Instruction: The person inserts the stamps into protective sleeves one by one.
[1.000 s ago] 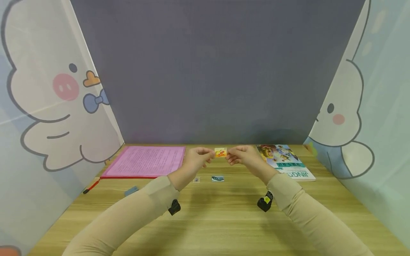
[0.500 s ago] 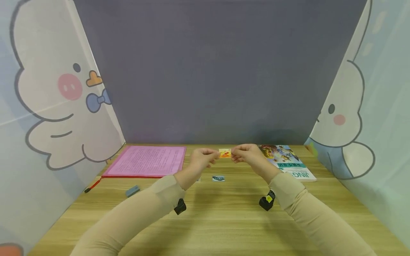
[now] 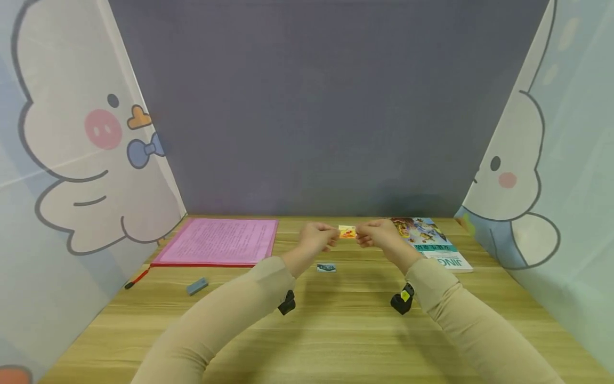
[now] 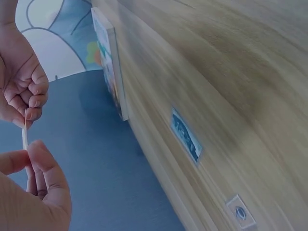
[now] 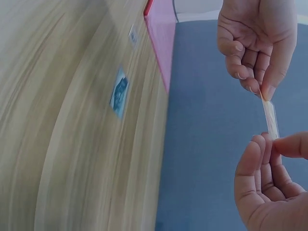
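A small yellow-and-red stamp (image 3: 347, 232) is held up off the table between both hands. My left hand (image 3: 314, 238) pinches its left edge with thumb and fingertips, while the right hand (image 3: 381, 234) pinches the opposite edge. Both wrist views show the stamp (image 5: 271, 118) nearly edge-on against the dark backdrop. Below the hands, a blue landscape stamp (image 3: 326, 268) lies flat on the table. A smaller white-bordered stamp (image 4: 240, 211) with a round picture lies near it; in the head view the left arm hides it.
On the wooden table (image 3: 336, 336), a pink document folder (image 3: 218, 241) lies back left, with a red zip pull at its corner. A blue-grey eraser-like block (image 3: 197, 286) sits in front of it. A colourful book (image 3: 431, 242) lies back right. Dark backdrop (image 3: 316, 106) behind.
Both hands have shifted to the right with the stamp still pinched between them. The left forearm now covers the small white-bordered stamp in the head view.
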Demonstrator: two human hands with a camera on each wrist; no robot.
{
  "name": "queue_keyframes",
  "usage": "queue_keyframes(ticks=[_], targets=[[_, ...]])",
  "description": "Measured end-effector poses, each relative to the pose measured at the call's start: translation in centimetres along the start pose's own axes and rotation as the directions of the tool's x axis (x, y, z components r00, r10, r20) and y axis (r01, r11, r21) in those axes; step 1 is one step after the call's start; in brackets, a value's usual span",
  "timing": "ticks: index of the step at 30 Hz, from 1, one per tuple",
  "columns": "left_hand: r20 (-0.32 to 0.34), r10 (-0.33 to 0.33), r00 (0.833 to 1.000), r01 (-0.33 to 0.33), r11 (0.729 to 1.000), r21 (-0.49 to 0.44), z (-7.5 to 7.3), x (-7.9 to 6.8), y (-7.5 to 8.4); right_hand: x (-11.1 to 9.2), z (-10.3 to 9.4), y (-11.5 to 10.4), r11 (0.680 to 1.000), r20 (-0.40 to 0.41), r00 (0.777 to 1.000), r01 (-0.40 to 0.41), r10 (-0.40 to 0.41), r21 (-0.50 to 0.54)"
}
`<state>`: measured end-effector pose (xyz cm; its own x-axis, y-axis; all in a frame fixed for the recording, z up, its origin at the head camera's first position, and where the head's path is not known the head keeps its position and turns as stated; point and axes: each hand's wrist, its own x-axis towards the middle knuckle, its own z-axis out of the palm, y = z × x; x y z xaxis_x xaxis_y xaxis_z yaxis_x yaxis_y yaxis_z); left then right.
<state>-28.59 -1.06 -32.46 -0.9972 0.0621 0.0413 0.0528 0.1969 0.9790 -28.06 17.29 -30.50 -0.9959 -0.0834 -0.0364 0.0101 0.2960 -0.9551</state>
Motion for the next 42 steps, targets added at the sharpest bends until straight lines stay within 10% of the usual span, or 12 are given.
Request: queue_keyframes(ticks=[42], targets=[[-0.049, -0.218, 0.975, 0.223, 0.961, 0.164, 7.7, 3.0, -5.9, 3.6, -2.2, 8.6, 0.96, 0.091, 0.962, -0.245, 0.258, -0.139]])
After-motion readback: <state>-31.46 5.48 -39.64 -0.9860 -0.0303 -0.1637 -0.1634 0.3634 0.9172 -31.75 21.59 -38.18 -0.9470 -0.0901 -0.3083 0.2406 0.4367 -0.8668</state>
